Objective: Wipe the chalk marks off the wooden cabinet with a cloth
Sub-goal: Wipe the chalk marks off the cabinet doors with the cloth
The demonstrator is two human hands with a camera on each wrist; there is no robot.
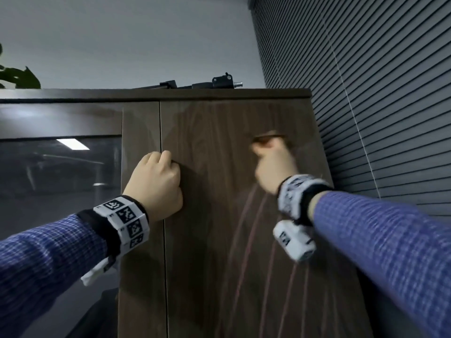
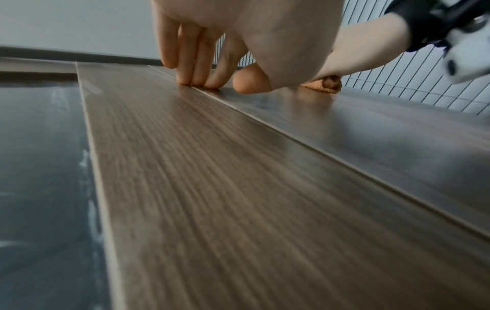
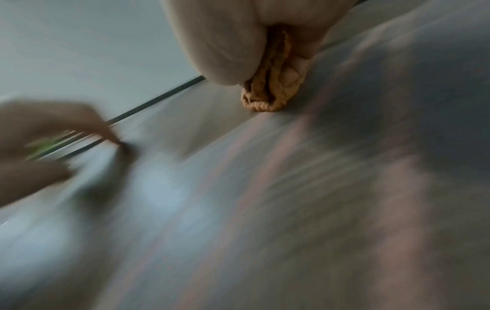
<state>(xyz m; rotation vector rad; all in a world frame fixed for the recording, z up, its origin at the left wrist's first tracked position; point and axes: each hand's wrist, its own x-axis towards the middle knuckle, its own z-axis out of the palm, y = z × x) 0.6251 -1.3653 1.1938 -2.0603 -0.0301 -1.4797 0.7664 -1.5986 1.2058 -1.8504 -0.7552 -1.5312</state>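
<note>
Head view, catalogued left to right. Plant leaves (image 1: 18,78): dark, seen at 9 o'clock of the upper frame, above the cabinet top. Glass door (image 1: 58,181): dark pane with a ceiling light reflected in it, set at the left of the unit. Wooden cabinet (image 1: 219,123): brown grained front, two panels divided by a vertical seam. Left hand (image 1: 156,184): placed on that seam, fingers bent at the knuckles; in the left wrist view its fingertips (image 2: 197,80) are seen pressed against the wood, with nothing held. Black metal device (image 1: 202,84): laid on the cabinet top at 12 o'clock of the door. Chalk marks (image 1: 246,230): pinkish streaks running up the right-hand panel, located at 6 o'clock of the right hand. Right hand (image 1: 274,167): motion-blurred, closed round a tan-brown cloth (image 1: 267,140), which is pressed against the panel at the hand's 12 o'clock; the bunched cloth is shown protruding beneath the closed palm and touching the wood in the right wrist view. Window blinds (image 1: 380,93): grey slats filling the right side at 3 o'clock. Both wrists are banded with black-and-white marker cuffs (image 1: 123,220); both sleeves (image 1: 41,267) are blue check.
</note>
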